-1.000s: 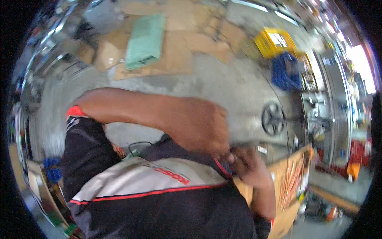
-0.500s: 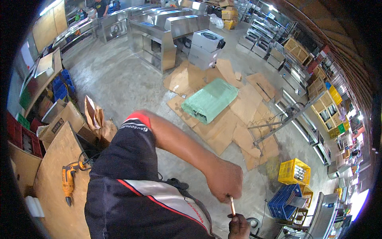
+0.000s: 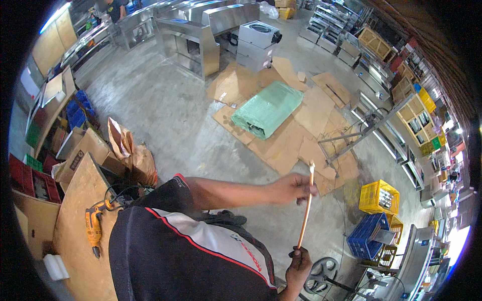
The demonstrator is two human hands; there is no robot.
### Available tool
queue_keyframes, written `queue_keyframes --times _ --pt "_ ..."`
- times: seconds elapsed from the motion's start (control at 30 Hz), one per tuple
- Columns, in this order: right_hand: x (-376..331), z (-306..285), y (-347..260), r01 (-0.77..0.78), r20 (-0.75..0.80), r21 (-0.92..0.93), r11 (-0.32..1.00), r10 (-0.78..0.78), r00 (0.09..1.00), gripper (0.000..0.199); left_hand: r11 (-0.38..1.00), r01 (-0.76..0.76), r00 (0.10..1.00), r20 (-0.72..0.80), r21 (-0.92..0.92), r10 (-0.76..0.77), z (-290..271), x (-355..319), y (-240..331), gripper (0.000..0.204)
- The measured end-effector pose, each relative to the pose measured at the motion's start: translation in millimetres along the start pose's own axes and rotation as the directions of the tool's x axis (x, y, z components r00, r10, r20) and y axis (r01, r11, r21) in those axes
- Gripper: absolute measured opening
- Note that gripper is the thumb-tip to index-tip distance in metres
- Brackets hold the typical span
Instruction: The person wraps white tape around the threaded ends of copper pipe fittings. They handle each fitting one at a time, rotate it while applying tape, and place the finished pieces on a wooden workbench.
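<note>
A thin copper-coloured rod (image 3: 305, 220) with a pale tip stands nearly upright between my two hands. My left hand (image 3: 293, 189), reaching across from the left, has its fingers closed around the rod's upper part, slightly blurred. Lower down, my right hand (image 3: 298, 267) pinches the bottom end between thumb and fingers. The pale tip pokes out above my left hand. I cannot make out whether the rod is solid or hollow.
A yellow-orange power drill (image 3: 93, 230) lies on a wooden tabletop (image 3: 75, 210) at left. Ahead, a green-wrapped bundle (image 3: 268, 109) rests on flattened cardboard (image 3: 276, 155). Yellow (image 3: 369, 196) and blue (image 3: 359, 243) crates and a dark handwheel (image 3: 321, 275) stand right. A person (image 3: 116, 10) is far left.
My left hand has moved up and away from my right hand, along the rod. Much more of the rod shows, including its pale tip. The view has shifted slightly.
</note>
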State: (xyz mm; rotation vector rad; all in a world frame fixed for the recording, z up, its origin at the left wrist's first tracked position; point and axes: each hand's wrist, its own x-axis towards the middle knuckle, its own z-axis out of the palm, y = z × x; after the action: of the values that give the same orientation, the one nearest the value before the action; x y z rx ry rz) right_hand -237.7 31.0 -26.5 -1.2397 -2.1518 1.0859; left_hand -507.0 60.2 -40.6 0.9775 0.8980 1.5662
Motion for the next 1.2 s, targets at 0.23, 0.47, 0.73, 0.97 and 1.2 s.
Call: queue_keyframes --times 0.23,0.47,0.73,0.97,1.2 --pt "-16.5 4.8 45.8 -0.188 -0.091 -0.081 0.979 0.181 0.979 0.024 0.350 0.214 0.895 -0.040 0.912 -0.444 -38.4 -6.3 -5.6 0.036" --pt "-13.9 20.6 53.2 0.058 0.179 -0.135 0.989 -0.033 0.983 0.017 0.596 -0.447 0.820 0.572 0.667 -0.025 37.2 -63.6 -78.7 0.036" --pt "-41.7 -12.1 81.0 -0.308 -0.156 0.155 0.939 0.331 0.930 0.029 0.783 -0.186 0.743 0.607 0.593 -0.283 22.0 -44.0 -105.8 0.033" --pt "-153.4 -82.1 197.5 -0.584 -0.636 0.179 0.791 0.546 0.545 0.028 0.580 0.108 0.940 0.106 0.808 -0.323 -61.3 -46.7 -120.8 0.027" --pt "-289.3 -67.9 213.3 -0.899 -0.806 -0.090 0.429 0.499 0.319 0.027 0.591 0.235 0.879 0.091 0.772 -0.469 -43.2 -32.3 -130.8 0.027"
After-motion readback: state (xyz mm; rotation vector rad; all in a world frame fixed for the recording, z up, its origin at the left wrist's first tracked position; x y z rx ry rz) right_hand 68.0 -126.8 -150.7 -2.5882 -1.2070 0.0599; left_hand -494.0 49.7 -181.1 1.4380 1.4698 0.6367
